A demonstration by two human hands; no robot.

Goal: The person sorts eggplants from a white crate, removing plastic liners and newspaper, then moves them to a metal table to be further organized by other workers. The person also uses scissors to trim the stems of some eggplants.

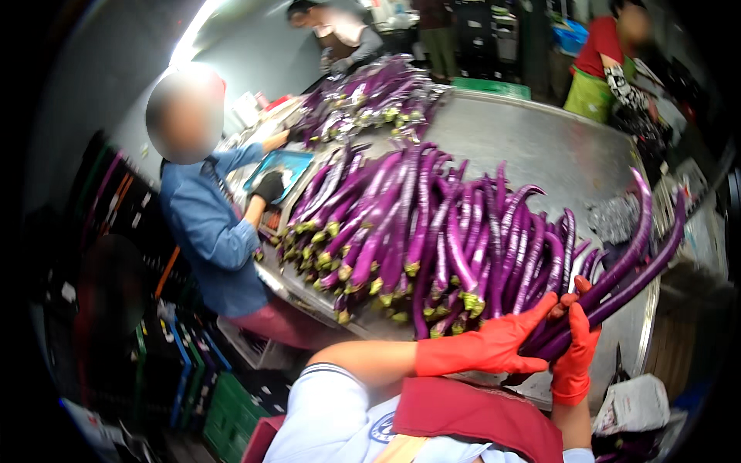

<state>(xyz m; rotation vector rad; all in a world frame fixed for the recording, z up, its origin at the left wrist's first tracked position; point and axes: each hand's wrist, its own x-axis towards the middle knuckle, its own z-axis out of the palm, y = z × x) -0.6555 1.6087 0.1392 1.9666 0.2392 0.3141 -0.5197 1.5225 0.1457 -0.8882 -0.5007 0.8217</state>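
Note:
Both my hands wear red rubber gloves. My left hand [494, 339] and my right hand [577, 339] together grip a bunch of long purple eggplants [629, 266] that angles up to the right over the table's near edge. Just left of the bunch lies a big pile of long purple eggplants [401, 231] with green stem ends, spread over the steel table [540, 147].
A second eggplant heap [370, 96] lies at the table's far end. A person in a blue shirt [204, 224] works at the left side, beside a blue tray [282, 166]. Two other people stand at the back. Coloured crates [201, 378] are stacked on the floor at lower left.

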